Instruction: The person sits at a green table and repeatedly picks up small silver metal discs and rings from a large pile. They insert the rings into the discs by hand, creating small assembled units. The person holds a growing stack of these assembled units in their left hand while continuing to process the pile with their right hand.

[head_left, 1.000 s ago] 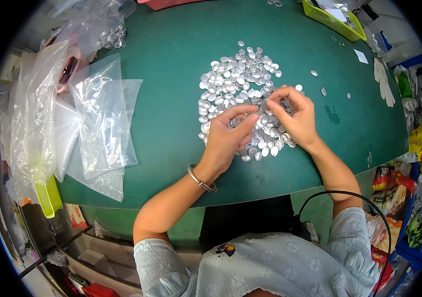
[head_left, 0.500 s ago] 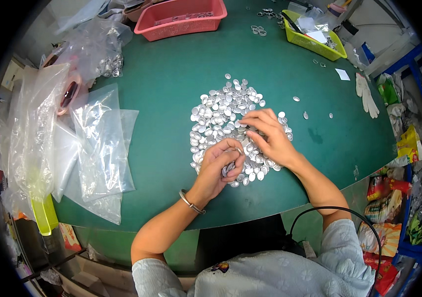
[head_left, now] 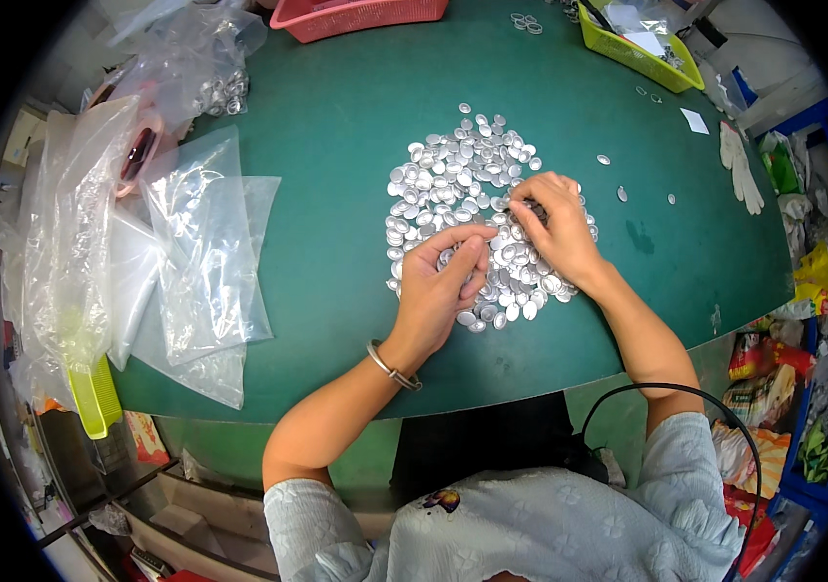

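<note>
A pile of small oval silver metal pieces [head_left: 448,175] lies on the green table in front of me. At its near left edge is my left hand [head_left: 425,291], closed, with several of these ovals partly visible between thumb and curled fingers. A metal bangle [head_left: 392,369] circles that wrist. My right hand [head_left: 561,228] reaches over the right part of the pile, its fingers bent down and drawn toward the thumb. Whatever sits between its fingertips is hidden. The two hands are apart, with loose ovals between them.
Clear plastic bags [head_left: 205,252] cover the table's left side. A pink basket [head_left: 360,17] and a yellow-green basket [head_left: 639,50] stand at the back. A few stray ovals [head_left: 622,194], a white card [head_left: 694,121] and a white glove [head_left: 741,167] lie to the right.
The whole view has shifted, so the table appears higher. My right fingers have curled in from a looser spread. The left hand has turned, covering more of its pieces.
</note>
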`<act>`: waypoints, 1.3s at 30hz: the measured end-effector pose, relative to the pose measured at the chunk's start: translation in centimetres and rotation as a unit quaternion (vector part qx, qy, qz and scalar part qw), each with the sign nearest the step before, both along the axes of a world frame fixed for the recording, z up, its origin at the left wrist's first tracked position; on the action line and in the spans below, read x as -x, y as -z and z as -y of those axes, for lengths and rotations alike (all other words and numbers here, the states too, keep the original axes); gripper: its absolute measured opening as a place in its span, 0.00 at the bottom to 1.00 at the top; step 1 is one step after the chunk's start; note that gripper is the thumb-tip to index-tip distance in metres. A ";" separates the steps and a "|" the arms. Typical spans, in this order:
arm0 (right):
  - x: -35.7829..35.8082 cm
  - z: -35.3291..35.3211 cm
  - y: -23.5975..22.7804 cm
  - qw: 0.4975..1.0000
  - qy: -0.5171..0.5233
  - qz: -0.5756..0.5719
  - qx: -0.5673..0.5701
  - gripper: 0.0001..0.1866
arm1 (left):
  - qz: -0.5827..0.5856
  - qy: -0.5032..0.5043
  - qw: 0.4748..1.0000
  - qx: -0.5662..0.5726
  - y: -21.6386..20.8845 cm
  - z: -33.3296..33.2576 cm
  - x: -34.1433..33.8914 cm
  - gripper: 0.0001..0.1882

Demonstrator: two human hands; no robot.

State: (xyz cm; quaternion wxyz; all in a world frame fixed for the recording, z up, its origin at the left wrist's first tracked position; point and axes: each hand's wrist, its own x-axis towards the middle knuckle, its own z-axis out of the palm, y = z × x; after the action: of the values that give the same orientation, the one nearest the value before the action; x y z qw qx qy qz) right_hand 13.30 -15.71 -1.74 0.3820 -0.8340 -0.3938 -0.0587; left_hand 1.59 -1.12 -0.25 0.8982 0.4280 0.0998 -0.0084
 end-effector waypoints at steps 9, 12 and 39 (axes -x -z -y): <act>2.1 -0.5 -2.0 0.988 -0.080 0.082 -0.100 0.05 | -0.057 -0.027 0.997 -0.048 0.2 0.2 -0.1 0.11; 2.4 -0.6 -1.9 0.985 -0.102 0.094 -0.105 0.08 | -0.063 -0.031 0.996 -0.052 0.4 0.2 0.0 0.12; 3.6 -0.2 -2.6 0.978 -0.137 -0.057 -0.144 0.07 | -0.074 -0.018 0.990 -0.123 -0.3 0.7 0.7 0.09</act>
State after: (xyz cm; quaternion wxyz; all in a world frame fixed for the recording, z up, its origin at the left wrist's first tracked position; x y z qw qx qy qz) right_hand 9.73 -15.48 0.86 0.5243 -0.7106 -0.4691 -0.0143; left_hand 0.86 -1.82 0.06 0.8291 0.5314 0.1736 -0.0114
